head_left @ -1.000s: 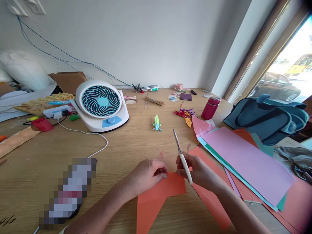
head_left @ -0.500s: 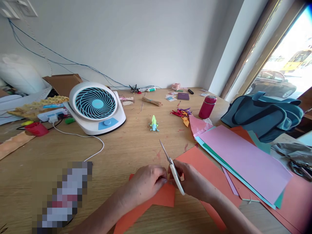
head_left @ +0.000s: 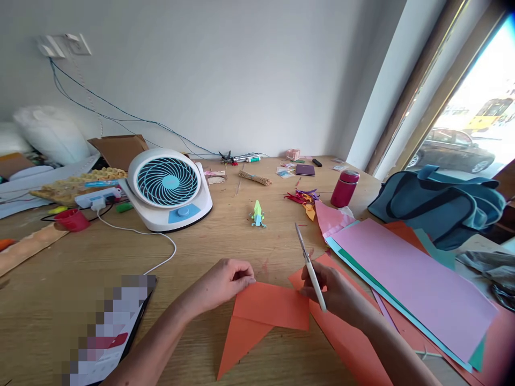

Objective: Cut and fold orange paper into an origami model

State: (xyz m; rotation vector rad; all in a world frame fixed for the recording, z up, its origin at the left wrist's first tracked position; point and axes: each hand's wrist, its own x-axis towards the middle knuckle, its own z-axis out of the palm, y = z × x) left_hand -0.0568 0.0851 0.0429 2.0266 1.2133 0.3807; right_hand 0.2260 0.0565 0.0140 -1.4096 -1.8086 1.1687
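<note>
A: What is found at the left of the counter [head_left: 217,236]?
B: A device with a blurred screen [head_left: 116,332] is seen toward the near edge; beyond it, nearer the far edge, a white fan [head_left: 167,185] is stood.
A: And in the middle?
B: A creased orange sheet [head_left: 271,305], tapering to a point at its near left, is placed toward the near edge. Its far left corner is pinched by the left grip [head_left: 227,279], thumb and fingers closed. Beyond it, a green and blue paper figure [head_left: 258,215] is seen.
A: Further right?
B: White-handled scissors [head_left: 314,280] are held by the closed right grip [head_left: 333,287], blades pointed toward the far edge. The sheet's far right corner is met by its fingertips; whether it is pinched cannot be told. A red bottle [head_left: 344,190] is stood near the far right corner, and a blue bag [head_left: 438,206] by the right edge.
</note>
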